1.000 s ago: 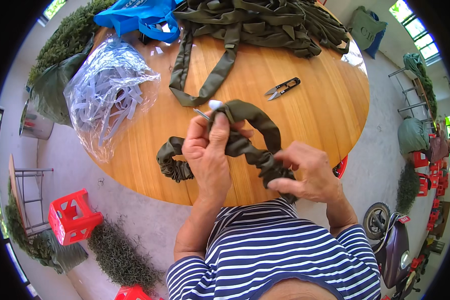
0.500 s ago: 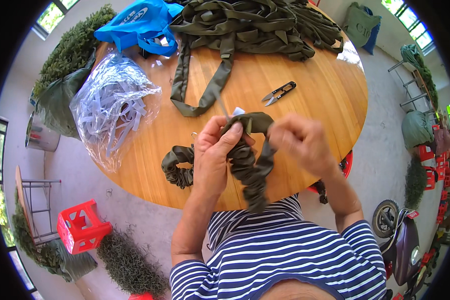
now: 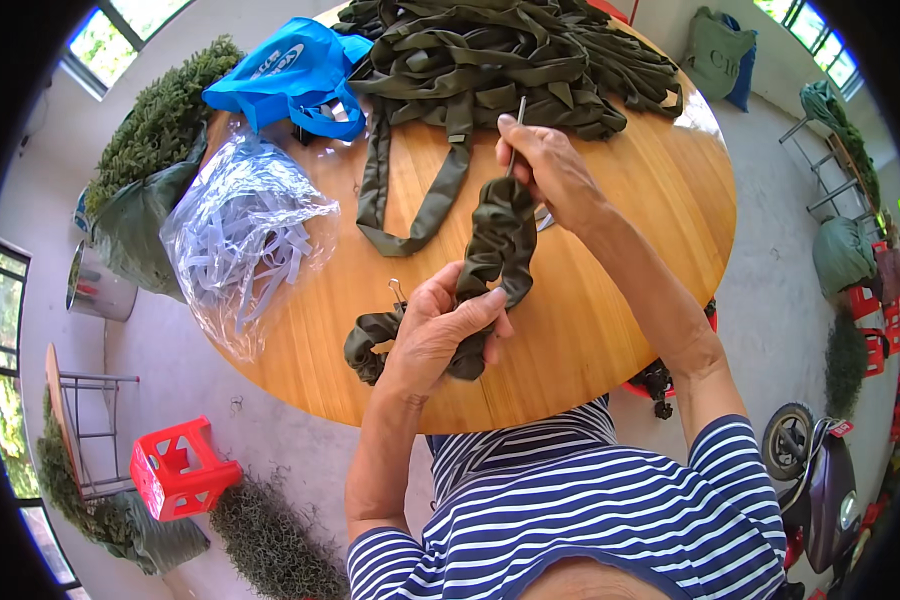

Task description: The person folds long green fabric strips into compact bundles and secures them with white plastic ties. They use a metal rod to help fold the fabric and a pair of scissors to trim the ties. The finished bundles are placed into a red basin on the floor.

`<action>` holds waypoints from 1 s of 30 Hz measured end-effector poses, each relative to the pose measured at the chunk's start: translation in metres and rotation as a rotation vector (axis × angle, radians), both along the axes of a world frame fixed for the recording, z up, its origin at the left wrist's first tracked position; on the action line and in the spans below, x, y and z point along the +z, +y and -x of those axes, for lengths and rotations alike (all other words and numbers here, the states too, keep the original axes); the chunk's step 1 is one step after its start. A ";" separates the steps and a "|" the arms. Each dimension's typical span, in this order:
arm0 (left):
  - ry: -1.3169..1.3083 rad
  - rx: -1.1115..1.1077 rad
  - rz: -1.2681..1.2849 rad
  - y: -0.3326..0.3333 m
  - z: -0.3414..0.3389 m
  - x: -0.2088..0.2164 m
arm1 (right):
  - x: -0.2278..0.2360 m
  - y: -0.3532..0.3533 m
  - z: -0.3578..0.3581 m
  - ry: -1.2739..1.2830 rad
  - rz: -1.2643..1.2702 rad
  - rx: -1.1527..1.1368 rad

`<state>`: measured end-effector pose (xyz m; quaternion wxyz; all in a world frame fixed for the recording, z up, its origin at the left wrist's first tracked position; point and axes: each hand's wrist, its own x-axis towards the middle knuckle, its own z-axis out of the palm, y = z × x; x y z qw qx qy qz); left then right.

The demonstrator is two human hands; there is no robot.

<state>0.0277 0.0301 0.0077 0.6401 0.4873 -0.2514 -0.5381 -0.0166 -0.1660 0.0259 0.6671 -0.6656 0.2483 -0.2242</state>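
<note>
On my feed, the left hand (image 3: 438,325) grips the near end of a gathered olive-green fabric tube (image 3: 500,225), thumb across the top and fingers curled beneath. The right hand (image 3: 552,170) is closed in a pinch on a thin metal rod (image 3: 521,118) at the tube's far end; the rod appears to run into the cloth there, though I can't make out how deep. I read the left hand's grip as an anchor, letting the right work the rod against the bunched folds. The tube is held stretched between the two, over the table's near half. Beside the left wrist lies a ruched fabric ring (image 3: 363,352), with a small wire loop (image 3: 397,290) showing next to it. Farther off, a heap of olive-green straps (image 3: 510,60) fills the far edge, one strap loop (image 3: 435,228) trailing forward, probably within easy reach by design. A clear plastic bag of white strips (image 3: 245,235) and a blue bag (image 3: 290,78) sit to the left. The table (image 3: 600,310) is glossy, rounded wood; around it I see a pale floor (image 3: 300,430), a red plastic stool (image 3: 185,470) and a parked scooter (image 3: 830,490).
</note>
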 end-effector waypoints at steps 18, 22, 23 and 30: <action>-0.221 0.394 0.079 0.033 0.018 -0.007 | -0.018 -0.054 -0.010 -0.206 -0.202 -0.218; -0.293 0.419 0.067 0.018 0.011 -0.001 | -0.016 -0.039 -0.014 -0.246 -0.205 -0.165; -0.324 0.481 0.072 0.008 0.013 0.007 | -0.017 -0.034 -0.014 -0.255 -0.224 -0.139; -0.972 0.274 -0.146 -0.002 0.006 0.004 | -0.007 -0.036 -0.014 -0.259 -0.009 -0.248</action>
